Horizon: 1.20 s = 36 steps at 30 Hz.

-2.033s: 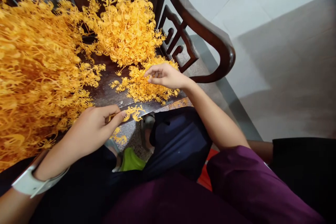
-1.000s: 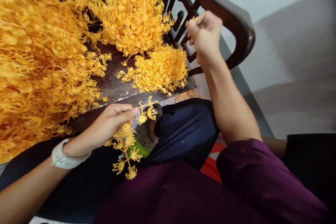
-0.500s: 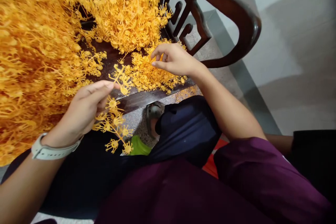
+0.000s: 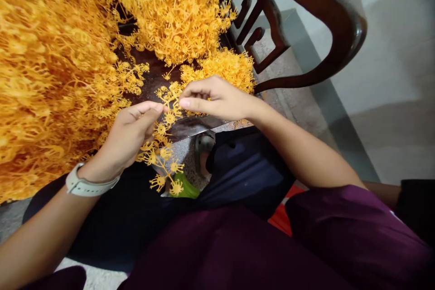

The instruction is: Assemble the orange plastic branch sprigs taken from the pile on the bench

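Pinching the top of a yellow plastic sprig, the fingers of the right hand are drawn together to a close tip on one of its small tufted ends. Just beside them, the left hand has the same sprig by the stem, its fingers curled shut around it and the thumb stretched out towards the right hand, so the two nearly meet. The sprig hangs down from that grip, its lower branches and tufts dangling free in front of the person's dark lap, clear of the seat. A pale watch sits on the left wrist, and a purple sleeve covers the right upper arm.

Behind the hands is the dark wooden seat of a carved chair, and it is loaded with more of the same yellow pieces. A small loose pile lies right behind the right hand, near the seat's front corner. A bigger mound rises further back, and a great heap fills the whole left side. The chair's curved armrest sweeps round on the right. Below the seat's edge, between the knees, a green shoe shows on a speckled floor, and pale floor tiles spread off to the right
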Available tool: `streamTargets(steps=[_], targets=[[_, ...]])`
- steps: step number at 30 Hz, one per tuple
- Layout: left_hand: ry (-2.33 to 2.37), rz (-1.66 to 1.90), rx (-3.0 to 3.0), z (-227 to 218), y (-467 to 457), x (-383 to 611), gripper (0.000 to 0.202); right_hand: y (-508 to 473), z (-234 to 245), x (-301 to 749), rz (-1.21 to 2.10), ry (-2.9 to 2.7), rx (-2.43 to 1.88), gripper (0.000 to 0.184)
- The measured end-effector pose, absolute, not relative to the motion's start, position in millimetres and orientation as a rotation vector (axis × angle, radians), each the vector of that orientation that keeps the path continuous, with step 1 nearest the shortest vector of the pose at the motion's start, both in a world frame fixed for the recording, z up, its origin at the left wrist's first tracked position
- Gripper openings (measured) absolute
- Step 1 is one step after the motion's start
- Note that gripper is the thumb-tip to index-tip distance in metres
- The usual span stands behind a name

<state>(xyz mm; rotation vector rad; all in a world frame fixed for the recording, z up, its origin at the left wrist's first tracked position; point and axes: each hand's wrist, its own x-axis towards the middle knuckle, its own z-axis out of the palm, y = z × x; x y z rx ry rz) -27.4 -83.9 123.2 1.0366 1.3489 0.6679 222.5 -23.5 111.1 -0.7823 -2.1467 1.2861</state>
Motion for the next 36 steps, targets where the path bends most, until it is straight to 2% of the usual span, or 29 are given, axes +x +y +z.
streamTargets(steps=[3,7,13,17,21,24,28,33,36], targets=[[1.356,0.671,1.042,123.9,-84.2,-27.4,0.03,-29.5,109.9,210.3,1.385,-2.071,-0.68,0.053],[1.364,0.698,1.039,126.8,-84.8,-27.0,0.025,-33.2,108.9,203.5,1.555,-1.977,-0.648,0.054],[1.38,0.715,1.056,128.4,-85.5,-29.2,0.016,-31.9,101.6,201.8,1.463,-1.867,-0.771,0.033],[1.326,0.593,1.226,129.8,-84.2,-33.8,0.021,-21.8,97.9,209.3,1.187,-1.915,-0.905,0.023],[1.201,0.419,1.646,125.9,-84.5,-33.4,0.037,-15.0,99.9,216.1,0.904,-2.149,-1.047,0.022],[1.196,0.432,1.738,119.9,-86.3,-29.2,0.04,-11.9,102.5,216.0,0.71,-2.306,-1.131,0.023],[1.194,0.495,1.508,118.6,-88.9,-23.7,0.041,-6.6,106.0,213.4,0.495,-2.402,-1.244,0.024],[1.112,0.54,0.916,128.2,-90.2,-19.7,0.027,-1.4,109.1,210.8,0.299,-2.479,-1.309,0.02],[1.078,0.551,0.776,130.9,-87.5,-18.0,0.027,-2.8,108.6,203.5,0.209,-2.515,-1.346,0.016]])
